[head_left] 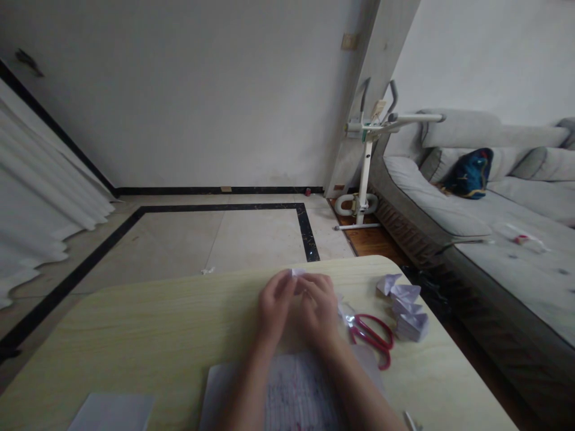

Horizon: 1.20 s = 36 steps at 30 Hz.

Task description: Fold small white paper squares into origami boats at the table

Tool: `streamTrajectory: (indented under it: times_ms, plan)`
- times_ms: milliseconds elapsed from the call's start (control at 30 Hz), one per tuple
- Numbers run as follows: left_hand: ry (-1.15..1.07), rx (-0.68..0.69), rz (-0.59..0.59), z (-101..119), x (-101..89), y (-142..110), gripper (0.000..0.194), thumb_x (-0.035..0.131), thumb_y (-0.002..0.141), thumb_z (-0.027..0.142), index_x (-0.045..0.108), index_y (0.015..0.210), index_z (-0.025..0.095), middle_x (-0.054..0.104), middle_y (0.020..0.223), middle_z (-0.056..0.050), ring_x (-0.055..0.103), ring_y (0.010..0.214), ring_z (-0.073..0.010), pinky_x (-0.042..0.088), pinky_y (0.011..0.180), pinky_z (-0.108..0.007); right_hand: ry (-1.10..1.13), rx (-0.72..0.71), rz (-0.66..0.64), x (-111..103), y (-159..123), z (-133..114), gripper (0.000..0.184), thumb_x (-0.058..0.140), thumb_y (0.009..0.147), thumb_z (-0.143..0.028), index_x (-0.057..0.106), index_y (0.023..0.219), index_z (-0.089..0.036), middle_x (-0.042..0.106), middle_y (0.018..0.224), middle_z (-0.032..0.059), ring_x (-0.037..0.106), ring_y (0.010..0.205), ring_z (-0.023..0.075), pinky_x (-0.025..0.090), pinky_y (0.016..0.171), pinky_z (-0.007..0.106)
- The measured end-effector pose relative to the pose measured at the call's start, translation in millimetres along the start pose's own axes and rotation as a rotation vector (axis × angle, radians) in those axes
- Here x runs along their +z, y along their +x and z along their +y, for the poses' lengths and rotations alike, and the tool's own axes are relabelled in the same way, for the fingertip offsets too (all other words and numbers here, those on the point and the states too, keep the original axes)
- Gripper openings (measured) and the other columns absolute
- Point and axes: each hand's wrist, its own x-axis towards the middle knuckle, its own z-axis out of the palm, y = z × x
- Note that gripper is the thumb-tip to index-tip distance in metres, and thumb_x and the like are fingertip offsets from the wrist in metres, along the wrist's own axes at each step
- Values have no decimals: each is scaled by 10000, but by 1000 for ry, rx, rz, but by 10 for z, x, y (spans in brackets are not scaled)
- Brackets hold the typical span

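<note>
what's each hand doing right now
left hand: fingers closed on small folded white paper
right hand: fingers closed on the same paper

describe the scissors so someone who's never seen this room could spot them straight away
On the pale wooden table, look right of the person's right hand. The scissors lie there, between that hand and the folded paper pieces near the table's right edge. Their big looped red handles set them apart from the whitish paper around them.
</note>
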Motion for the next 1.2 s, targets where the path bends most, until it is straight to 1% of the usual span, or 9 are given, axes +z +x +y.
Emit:
streamTrajectory:
  times_ms: [133, 300, 400, 467, 567, 667, 800, 967, 1200]
  plan:
    - [-25, -19, -49, 16, -3, 13, 351, 671, 767, 392, 697, 998, 129, 743, 900, -92, 698, 775, -215, 554, 715, -312, 34, 8, 68, 10, 9, 24, 361, 454, 776, -64, 676, 1022, -206, 678, 928, 66, 576, 882, 226, 454, 800, 394]
    - [0, -40, -40, 45, -28, 3, 361, 705, 742, 356, 704, 1034, 144, 738, 998, -93, 683, 919, -228, 531, 800, -297, 75, 193, 179, 29, 20, 55, 240, 521, 826, -157, 656, 1022, -182, 636, 954, 81, 575, 892, 216, 464, 790, 363]
    - [-61, -106, -112, 65, -27, -13, 435, 698, 752, 371, 652, 1129, 158, 749, 916, -76, 699, 837, -211, 537, 730, -279, 107, 272, 145, 21, 35, 41, 213, 556, 833, -203, 663, 1015, -174, 625, 867, 55, 570, 800, 190, 464, 745, 328]
    - [-89, -133, -167, 70, -24, -20, 396, 687, 764, 379, 660, 1091, 157, 749, 905, -77, 700, 824, -209, 535, 722, -275, 121, 315, 114, 18, 42, 23, 187, 583, 832, -237, 675, 983, -174, 626, 817, 39, 564, 760, 180, 459, 721, 312]
    - [-89, -118, -195, 74, -25, -27, 320, 675, 779, 369, 699, 1017, 156, 738, 1004, -88, 682, 940, -228, 522, 813, -293, 169, 417, 109, 24, 46, 14, 165, 603, 829, -279, 684, 928, -175, 641, 781, 28, 558, 713, 169, 454, 677, 291]
    - [-90, -135, -241, 100, -34, -39, 341, 661, 796, 357, 700, 1079, 170, 712, 1109, -88, 646, 1051, -245, 491, 909, -324, 237, 522, 107, 35, 48, 38, 171, 621, 812, -309, 683, 892, -172, 644, 737, 18, 543, 655, 160, 444, 619, 276]
    - [-123, -203, -321, 144, -38, -59, 434, 686, 777, 338, 659, 1181, 182, 682, 1187, -87, 608, 1132, -264, 455, 983, -373, 348, 596, 134, 42, 59, 93, 189, 653, 776, -339, 675, 853, -168, 636, 691, 10, 537, 610, 151, 432, 570, 260]
    - [-83, -186, -343, 108, -29, -56, 484, 740, 721, 294, 659, 1190, 205, 675, 1204, -73, 603, 1135, -271, 426, 1021, -407, 597, 656, 146, 48, 66, 152, 172, 712, 722, -325, 629, 753, -178, 634, 661, -6, 576, 614, 147, 450, 579, 250]
    - [-62, -126, -382, 107, -26, -45, 431, 713, 760, 297, 669, 1178, 203, 661, 1231, -72, 573, 1179, -269, 403, 1040, -384, 887, 715, 92, 72, 78, 195, 210, 770, 681, -278, 585, 722, -187, 606, 645, -35, 558, 584, 114, 441, 571, 227]
